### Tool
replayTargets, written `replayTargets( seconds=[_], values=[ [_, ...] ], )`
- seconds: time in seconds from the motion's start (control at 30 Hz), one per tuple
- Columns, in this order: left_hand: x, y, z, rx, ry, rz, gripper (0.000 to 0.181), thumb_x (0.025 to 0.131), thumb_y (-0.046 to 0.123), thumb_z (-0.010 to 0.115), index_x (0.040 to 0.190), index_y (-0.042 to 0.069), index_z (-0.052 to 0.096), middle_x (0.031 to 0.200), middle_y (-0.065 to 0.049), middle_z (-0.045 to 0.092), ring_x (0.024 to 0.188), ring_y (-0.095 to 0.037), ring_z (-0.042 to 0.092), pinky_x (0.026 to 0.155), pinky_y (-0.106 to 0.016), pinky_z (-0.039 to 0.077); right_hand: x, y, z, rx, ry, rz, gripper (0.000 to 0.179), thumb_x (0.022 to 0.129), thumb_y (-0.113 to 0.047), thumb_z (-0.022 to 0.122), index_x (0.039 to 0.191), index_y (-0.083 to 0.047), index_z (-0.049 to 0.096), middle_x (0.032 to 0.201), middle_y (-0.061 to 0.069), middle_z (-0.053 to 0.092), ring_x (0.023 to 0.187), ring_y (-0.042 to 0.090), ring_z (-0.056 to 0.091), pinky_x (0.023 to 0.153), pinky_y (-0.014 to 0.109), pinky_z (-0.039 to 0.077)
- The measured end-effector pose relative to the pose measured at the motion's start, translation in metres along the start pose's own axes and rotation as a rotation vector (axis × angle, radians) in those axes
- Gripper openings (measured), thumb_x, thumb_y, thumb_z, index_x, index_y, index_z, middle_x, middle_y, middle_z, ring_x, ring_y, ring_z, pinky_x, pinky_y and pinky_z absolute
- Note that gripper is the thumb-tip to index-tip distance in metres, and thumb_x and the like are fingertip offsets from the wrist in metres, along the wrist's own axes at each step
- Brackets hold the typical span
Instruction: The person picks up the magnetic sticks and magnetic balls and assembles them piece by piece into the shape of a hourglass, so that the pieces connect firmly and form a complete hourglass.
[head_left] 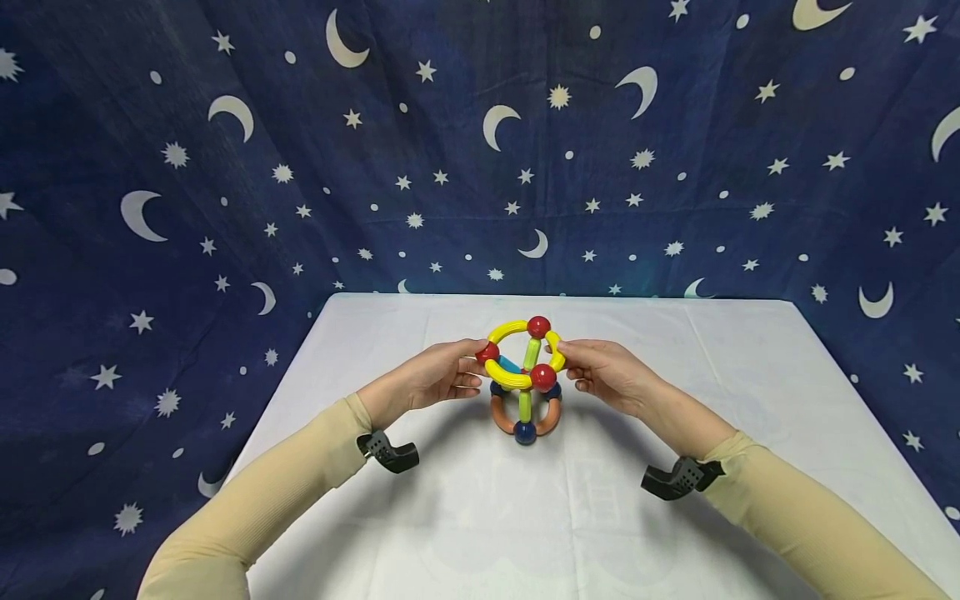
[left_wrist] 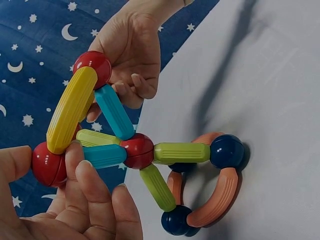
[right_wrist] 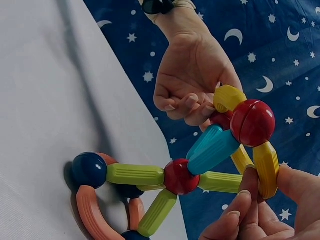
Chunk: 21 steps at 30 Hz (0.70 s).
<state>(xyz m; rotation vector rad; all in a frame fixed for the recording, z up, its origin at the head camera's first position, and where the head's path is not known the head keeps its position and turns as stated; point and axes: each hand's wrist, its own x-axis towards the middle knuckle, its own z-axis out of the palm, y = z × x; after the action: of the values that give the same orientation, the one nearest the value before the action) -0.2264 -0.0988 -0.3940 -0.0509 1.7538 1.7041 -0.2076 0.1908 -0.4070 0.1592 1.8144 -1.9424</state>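
Observation:
A ball-and-rod construction toy point(head_left: 531, 357) stands upright over the white table, between both hands. Its upper ring joins yellow curved rods point(left_wrist: 72, 110) with red balls point(head_left: 538, 327). Blue and light green straight rods point(right_wrist: 135, 175) meet at a central red ball point(left_wrist: 138, 151). The lower ring has orange curved rods point(head_left: 550, 417) and dark blue balls point(head_left: 525, 432). My left hand point(head_left: 438, 375) pinches the upper ring's left red ball point(left_wrist: 49, 164) between thumb and fingers. On the opposite side, my right hand point(head_left: 609, 375) pinches a yellow curved rod point(right_wrist: 266, 170) of that ring.
A white cloth point(head_left: 465, 517) covers the table beneath the toy. Behind it hangs a dark blue curtain point(head_left: 450, 167) with moons and stars. Black wrist devices sit on the left wrist point(head_left: 390, 452) and the right wrist point(head_left: 678, 479), below the beige sleeves.

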Motion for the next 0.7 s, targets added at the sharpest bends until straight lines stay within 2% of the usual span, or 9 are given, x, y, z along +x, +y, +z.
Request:
replayTargets(
  seconds=[0.2,0.43,0.7],
  values=[
    [0.0,0.0,0.001,0.002,0.001,-0.001,0.043,0.1,0.04,0.061,0.131,0.011,0.062,0.091,-0.002,0.068,0.077,-0.017,0.061,0.08,-0.03,0.056,0.001,0.001,-0.001,0.007,-0.005,0.001,0.051,0.1,-0.037,0.067,0.133,0.002,0.06,0.091,0.001,0.064,0.079,0.016,0.053,0.069,0.023,0.048],
    [0.001,-0.002,-0.001,-0.002,-0.003,0.001,0.044,0.101,0.042,0.06,0.133,0.011,0.06,0.093,-0.002,0.068,0.077,-0.017,0.061,0.081,-0.031,0.055,0.0,0.002,-0.002,0.003,-0.007,0.007,0.06,0.101,-0.038,0.066,0.141,0.005,0.054,0.094,0.001,0.064,0.08,0.015,0.053,0.069,0.022,0.048],
    [-0.001,-0.003,-0.006,0.012,0.014,0.005,0.052,0.103,0.049,0.054,0.136,0.01,0.052,0.104,-0.008,0.07,0.079,-0.018,0.062,0.081,-0.031,0.055,0.0,0.006,-0.01,-0.03,-0.004,-0.013,0.05,0.103,-0.039,0.062,0.134,0.0,0.058,0.094,0.002,0.065,0.082,0.017,0.054,0.068,0.023,0.046]
  ],
)
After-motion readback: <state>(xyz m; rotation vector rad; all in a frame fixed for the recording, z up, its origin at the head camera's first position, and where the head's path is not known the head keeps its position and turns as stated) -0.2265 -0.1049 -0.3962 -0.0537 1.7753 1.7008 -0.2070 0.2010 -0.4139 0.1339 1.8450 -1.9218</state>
